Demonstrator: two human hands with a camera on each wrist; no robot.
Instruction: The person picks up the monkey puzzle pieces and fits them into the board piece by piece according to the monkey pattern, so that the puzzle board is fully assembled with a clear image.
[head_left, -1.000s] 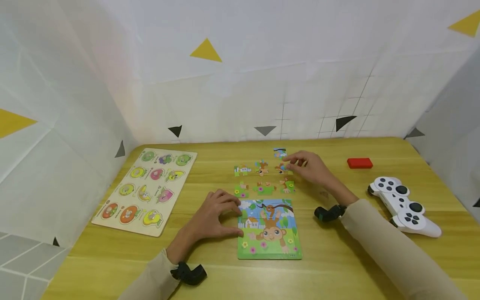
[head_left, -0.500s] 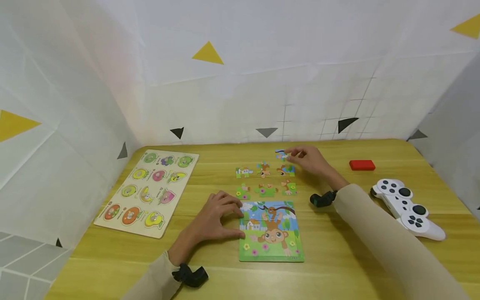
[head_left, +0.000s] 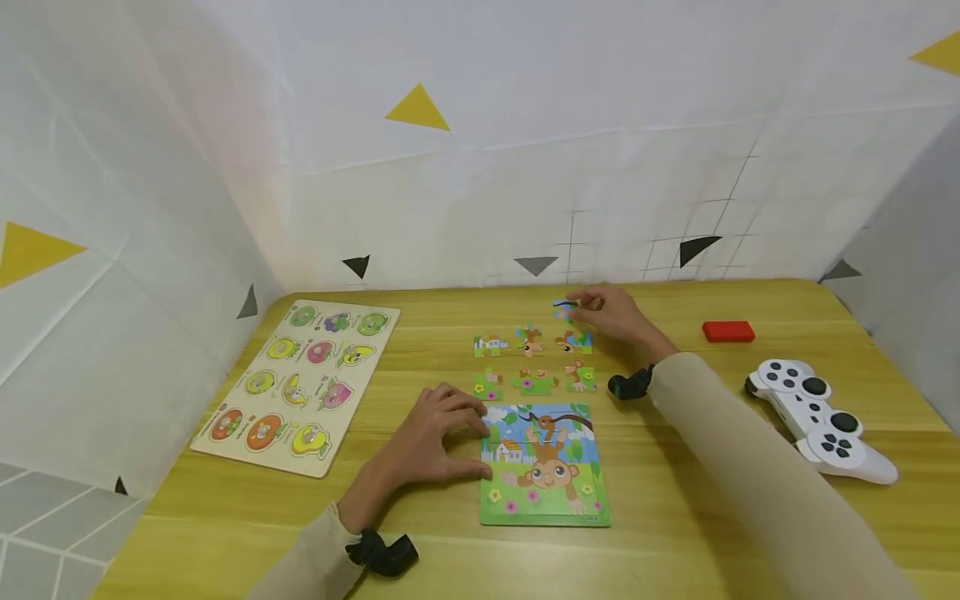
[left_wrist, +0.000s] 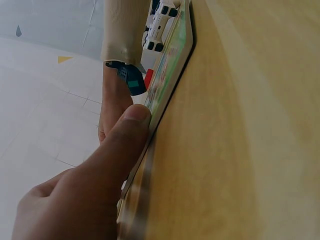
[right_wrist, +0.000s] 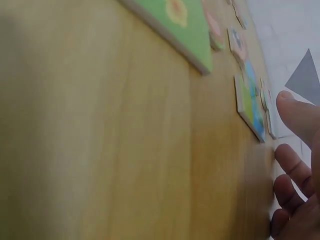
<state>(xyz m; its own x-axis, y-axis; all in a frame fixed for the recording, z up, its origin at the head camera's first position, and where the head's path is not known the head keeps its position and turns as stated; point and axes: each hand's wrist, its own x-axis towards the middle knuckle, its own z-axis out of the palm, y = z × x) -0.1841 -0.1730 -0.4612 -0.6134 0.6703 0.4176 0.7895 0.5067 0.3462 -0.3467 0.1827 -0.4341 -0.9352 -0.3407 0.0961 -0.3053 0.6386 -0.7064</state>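
A square monkey jigsaw board (head_left: 545,467) lies on the wooden table. My left hand (head_left: 427,437) rests at its left edge, fingers and thumb spread apart. In the left wrist view the thumb (left_wrist: 135,117) touches the board's edge. Beyond the board, loose jigsaw pieces (head_left: 536,383) lie in rows. My right hand (head_left: 615,317) reaches to the farthest piece, a blue one with a dark branch (head_left: 562,310). Thumb and forefinger are at that piece's right side; whether they touch it is unclear. The right wrist view shows the fingers (right_wrist: 295,167) loosely bent, the thumb apart from them.
At the left lies a wooden fruit peg puzzle (head_left: 300,383). A red block (head_left: 728,332) and a white game controller (head_left: 817,421) are at the right. White sheeting with printed triangles (head_left: 480,208) stands behind the table's far edge.
My right hand has moved away from me, from beside the middle-row right piece to the farthest blue piece. My left hand has stayed at the board's edge. The view has shifted slightly.
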